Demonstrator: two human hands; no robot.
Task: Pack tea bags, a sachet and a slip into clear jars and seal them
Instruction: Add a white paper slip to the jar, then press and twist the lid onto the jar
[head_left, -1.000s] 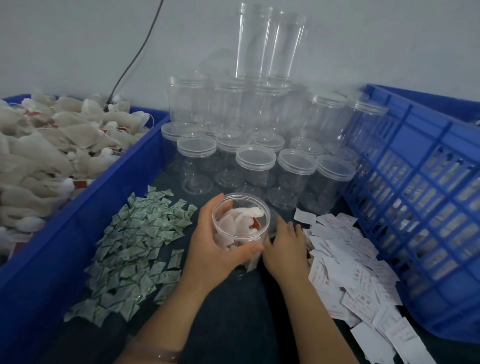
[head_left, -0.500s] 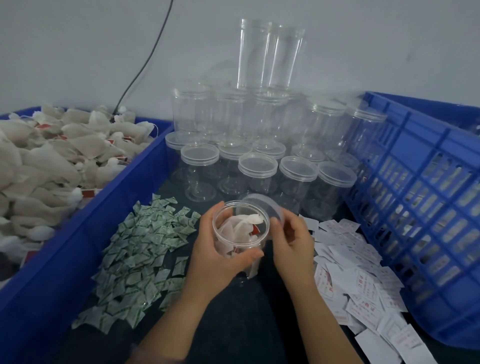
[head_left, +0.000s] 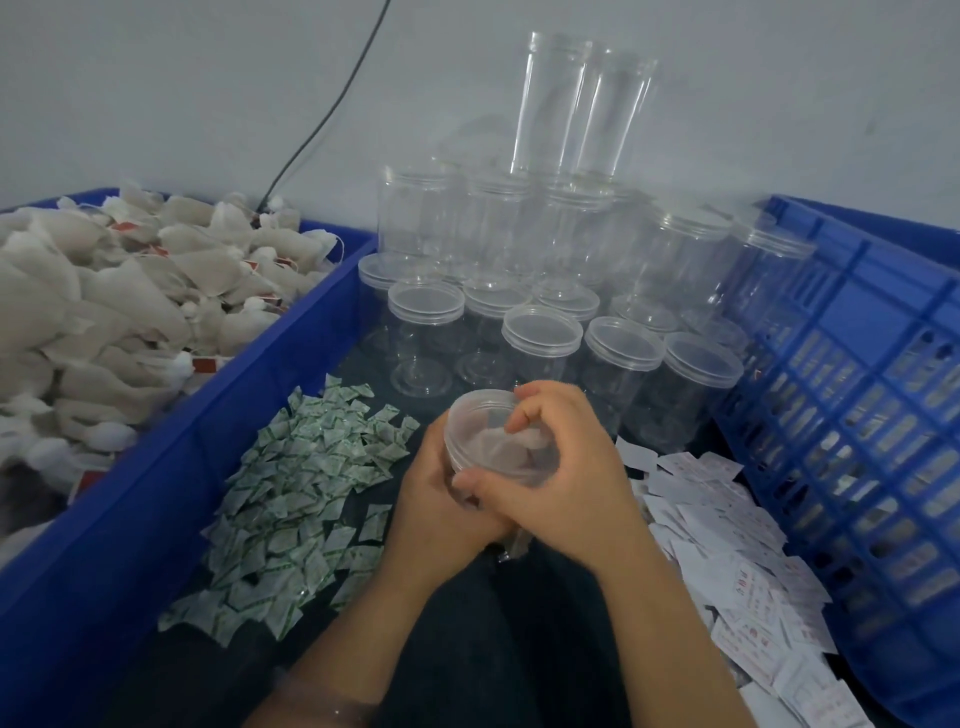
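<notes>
Clear plastic jar (head_left: 485, 441) gripped in both hands, just above the dark surface (head_left: 493, 649). Round the jar body from its left side: left hand (head_left: 441, 514), fingers curled on it. Over the jar mouth: right hand (head_left: 566, 478), fingers and thumb curled round a clear lid (head_left: 478, 415), pressing it onto the rim. Lid seated on the thread or not: can't tell. Hands touching each other at the near side of the jar. Pale tea bags (head_left: 498, 447) inside the jar, visible through the lid. Sachet or slip inside: can't tell, too blurred.

Left of the jar: loose pile of green-and-white sachets (head_left: 301, 493). Further left of the jar: blue crate (head_left: 208, 441) holding a tea-bag heap (head_left: 104, 312). Right of the jar: spread of white slips (head_left: 727, 561) with red print. Further right: blue lattice crate (head_left: 857, 415). Behind the jar: stack of empty clear jars (head_left: 540, 338), front row lidded. Far behind the jar: black cable (head_left: 322, 119) on the wall.
</notes>
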